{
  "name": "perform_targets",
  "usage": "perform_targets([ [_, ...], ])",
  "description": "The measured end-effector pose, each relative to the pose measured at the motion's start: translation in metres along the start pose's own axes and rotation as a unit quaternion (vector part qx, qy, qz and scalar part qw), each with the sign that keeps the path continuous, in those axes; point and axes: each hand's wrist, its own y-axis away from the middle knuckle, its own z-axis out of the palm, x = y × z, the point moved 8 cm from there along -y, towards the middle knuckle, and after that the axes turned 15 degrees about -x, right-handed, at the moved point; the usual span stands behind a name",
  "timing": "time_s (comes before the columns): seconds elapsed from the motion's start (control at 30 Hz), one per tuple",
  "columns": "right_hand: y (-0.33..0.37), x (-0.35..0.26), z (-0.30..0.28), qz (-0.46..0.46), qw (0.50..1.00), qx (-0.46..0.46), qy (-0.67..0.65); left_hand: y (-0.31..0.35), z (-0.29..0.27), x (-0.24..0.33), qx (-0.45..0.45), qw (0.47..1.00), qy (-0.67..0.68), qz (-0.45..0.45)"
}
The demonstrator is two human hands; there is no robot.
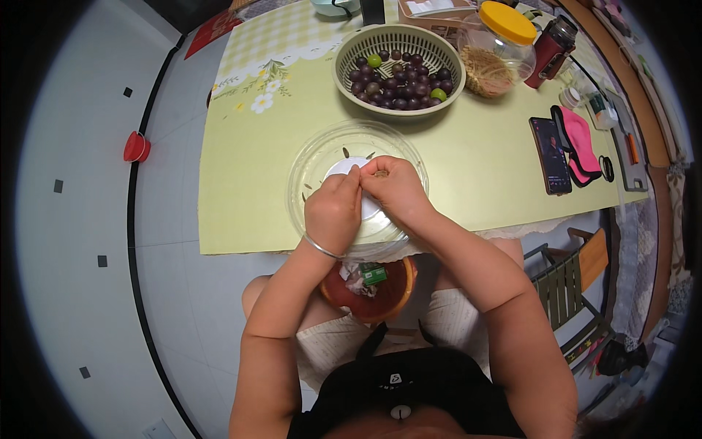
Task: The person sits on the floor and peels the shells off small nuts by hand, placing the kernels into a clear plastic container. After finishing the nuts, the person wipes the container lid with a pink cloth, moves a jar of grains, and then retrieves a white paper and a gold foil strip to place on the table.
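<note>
My left hand [333,212] and my right hand [397,190] meet fingertip to fingertip over a clear round bowl [301,164]. Both are closed in a pinch, and whatever lies between the fingers is too small or hidden to name. A few small dark pieces [346,153] stick to the bowl's inside, and a white round area [344,167] shows at its bottom. Behind the bowl stands a grey-green slotted basket [341,82] of dark purple grapes [404,89] with a couple of green ones.
Right of the basket are a yellow-lidded clear jar [488,69] and a dark red thermos [550,55]. A phone [550,155] lies beside a pink-and-black item [579,143] at the table's right. Below the table edge, a reddish bin [398,296] holds litter between my knees.
</note>
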Motion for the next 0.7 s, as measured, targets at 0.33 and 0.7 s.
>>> perform_targets([
  [0.33,0.003,-0.014,0.002,-0.044,0.997,0.006,0.059,-0.004,-0.006,0.008,0.001,1.000,-0.002,0.004],
  [0.7,-0.002,-0.005,0.000,-0.033,0.999,-0.005,-0.010,-0.009,-0.013,-0.001,0.006,0.993,0.121,0.001],
])
